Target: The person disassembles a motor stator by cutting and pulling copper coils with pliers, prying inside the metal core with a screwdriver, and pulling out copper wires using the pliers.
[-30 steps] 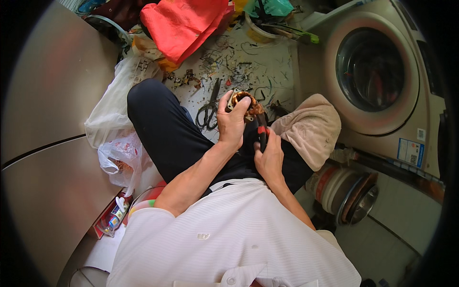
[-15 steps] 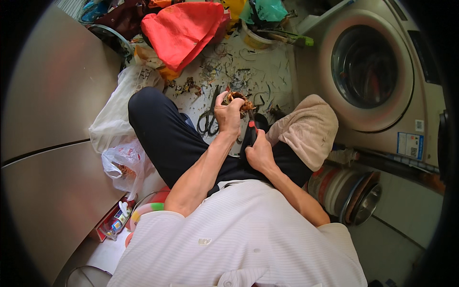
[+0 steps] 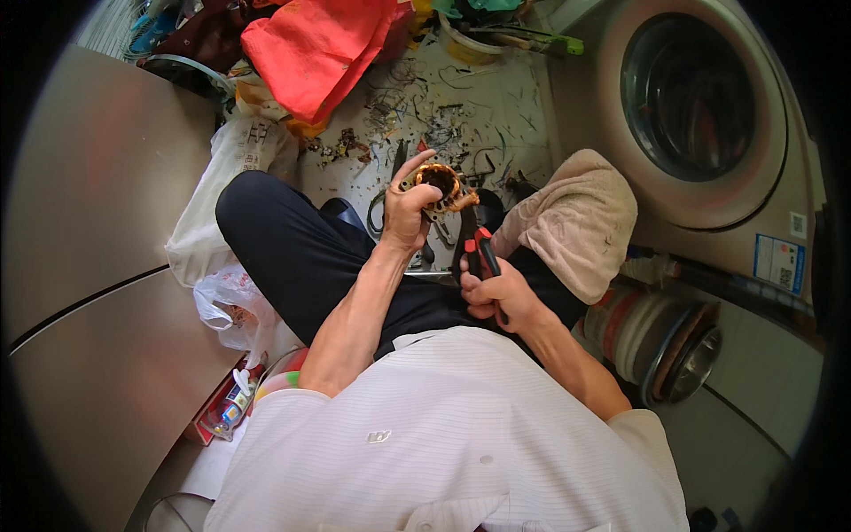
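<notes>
Head view: gripped a copper-wound ring [image 3: 456, 188] in the left hand [image 3: 409, 215], with the thumb hooked into its bore, and held it up over the floor [image 3: 514, 93]. Grasped red-and-black pliers [image 3: 484, 241] in the right hand [image 3: 507, 298], nose end close to a copper end [image 3: 466, 202] jutting from the ring; could not tell whether touching. Judged unfinished: had plenty of copper left around the ring, with only that end standing clear. Saw wire scraps [image 3: 452, 121] strewn over the pale floor beyond, perhaps cut earlier in such work, and scissors [image 3: 400, 158] partly hidden behind the left hand. Noted, around the room, a red cloth [image 3: 315, 58] and a yellowish bowl [image 3: 474, 49] at the far side, a washing machine [image 3: 691, 97] and stacked pots [image 3: 651, 346] at right, a beige towel [image 3: 574, 226] near the right hand, and at left white bags [image 3: 217, 199] beside metal-coloured doors [image 3: 97, 177].
</notes>
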Available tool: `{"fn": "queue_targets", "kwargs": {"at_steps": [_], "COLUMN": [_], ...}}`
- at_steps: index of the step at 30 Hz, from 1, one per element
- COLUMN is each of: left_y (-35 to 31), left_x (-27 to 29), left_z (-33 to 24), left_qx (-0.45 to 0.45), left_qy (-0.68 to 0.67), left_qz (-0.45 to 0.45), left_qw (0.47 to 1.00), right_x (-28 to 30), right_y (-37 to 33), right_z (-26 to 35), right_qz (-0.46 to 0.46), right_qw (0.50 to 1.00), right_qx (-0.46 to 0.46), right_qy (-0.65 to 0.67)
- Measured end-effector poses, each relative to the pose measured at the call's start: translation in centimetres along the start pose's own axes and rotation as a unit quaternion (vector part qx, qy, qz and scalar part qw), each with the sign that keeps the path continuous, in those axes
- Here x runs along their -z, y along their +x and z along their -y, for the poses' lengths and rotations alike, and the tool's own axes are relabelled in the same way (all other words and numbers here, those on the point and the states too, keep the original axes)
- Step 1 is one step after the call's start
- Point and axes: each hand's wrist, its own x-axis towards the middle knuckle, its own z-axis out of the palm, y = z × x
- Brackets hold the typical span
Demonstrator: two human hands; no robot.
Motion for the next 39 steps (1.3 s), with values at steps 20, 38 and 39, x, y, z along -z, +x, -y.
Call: {"fn": "queue_targets", "kwargs": {"at_steps": [20,38,39], "left_y": [1.0,-0.3,-0.8], "left_x": [-0.5,-1.4,-2.3], "left_z": [0.4,-4.8,-4.7], "left_qx": [0.063,0.214,0.191], "left_qy": [0.053,0.108,0.102], "left_qz": [0.106,0.048,0.01], "left_qw": [0.991,0.97,0.976], "right_x": [2.8,2.6,2.6], "right_y": [-1.7,-0.6,-0.6], "right_z": [-1.1,1.8,1.8], "right_qz": [-0.097,-0.222,-0.23], "right_qw": [0.958,0.465,0.453], "right_qx": [0.116,0.477,0.476], "right_qy": [-0.245,-0.712,-0.718]}}
